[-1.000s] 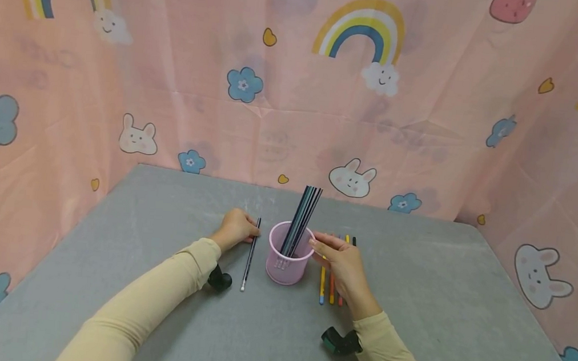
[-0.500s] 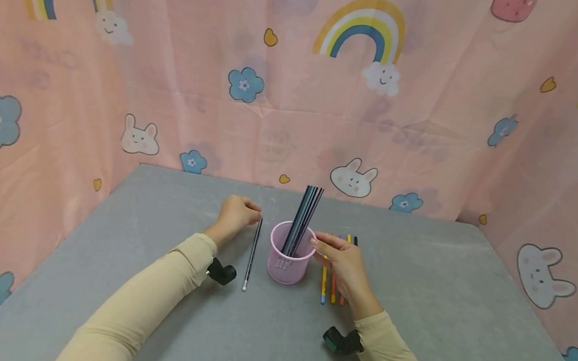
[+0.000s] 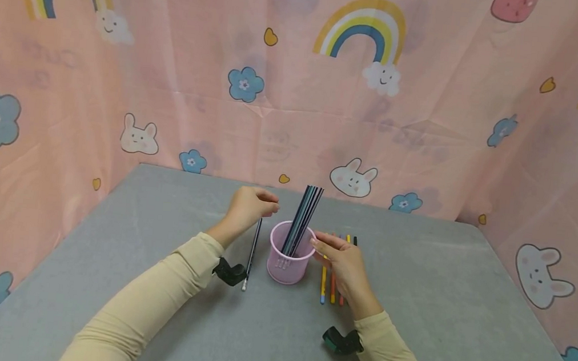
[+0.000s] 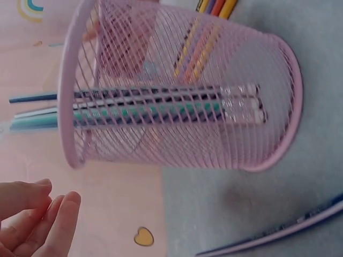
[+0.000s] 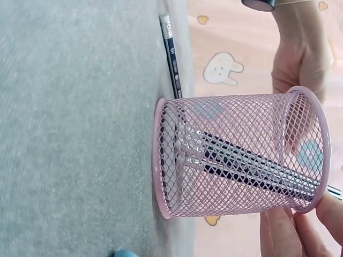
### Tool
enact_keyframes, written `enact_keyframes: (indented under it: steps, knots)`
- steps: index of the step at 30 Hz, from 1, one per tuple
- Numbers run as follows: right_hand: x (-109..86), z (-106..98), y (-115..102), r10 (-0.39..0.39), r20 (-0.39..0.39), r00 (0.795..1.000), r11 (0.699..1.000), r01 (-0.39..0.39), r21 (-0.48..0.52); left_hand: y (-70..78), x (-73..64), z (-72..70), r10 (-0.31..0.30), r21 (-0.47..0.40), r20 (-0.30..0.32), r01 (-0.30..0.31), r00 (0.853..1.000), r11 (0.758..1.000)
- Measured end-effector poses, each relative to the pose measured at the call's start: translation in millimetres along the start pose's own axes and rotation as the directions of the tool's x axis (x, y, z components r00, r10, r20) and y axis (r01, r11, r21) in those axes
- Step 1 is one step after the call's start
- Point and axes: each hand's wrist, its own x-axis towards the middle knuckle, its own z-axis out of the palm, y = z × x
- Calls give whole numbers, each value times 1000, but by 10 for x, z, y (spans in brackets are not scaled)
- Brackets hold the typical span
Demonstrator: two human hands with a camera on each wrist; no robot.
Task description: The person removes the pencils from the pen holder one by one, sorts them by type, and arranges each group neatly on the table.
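Observation:
A pink mesh pencil cup [image 3: 286, 269] stands upright on the table, shown close up in both wrist views. Several dark striped pencils [image 3: 302, 222] lean inside it, eraser ends down. My right hand [image 3: 348, 269] pinches the cup's rim on its right side, thumb and fingers also visible in the right wrist view. To the left of the cup, a single dark pencil [image 3: 252, 257] with a white eraser lies on the table. My left hand [image 3: 247, 208] hovers above that pencil's far end, left of the cup, its fingers loosely bent and holding nothing.
Several coloured pencils [image 3: 333, 287] lie side by side right of the cup, partly under my right hand. The grey table [image 3: 453, 309] ends at a pink patterned curtain [image 3: 272, 133] behind and at the sides. Each wrist wears a black camera mount [image 3: 342, 341].
My left hand has let go of the lone pencil, which stays on the table, and has risen and moved right toward the cup. My right hand stays at the rim.

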Motion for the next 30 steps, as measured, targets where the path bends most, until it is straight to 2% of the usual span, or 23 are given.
enact_keyframes:
  steps: [5, 13, 20, 30]
  knots:
    - [1, -1, -6, 3, -1, 1000, 1000, -3, -4, 65, -47, 64, 27, -43, 20, -26, 999, 999]
    - [1, -5, -5, -19, 15, 1000, 999, 19, 29, 136, -96, 154, 92, -14, 18, -92, 996, 996]
    - [-3, -7, -13, -11, 16, 1000, 1000, 11, 17, 137, -87, 221, 95, -56, 26, -94, 995, 994]
    - [-6, -4, -13, -8, 11, 1000, 1000, 8, 1, 178, -99, 275, 108, -17, 32, -108, 994, 994]
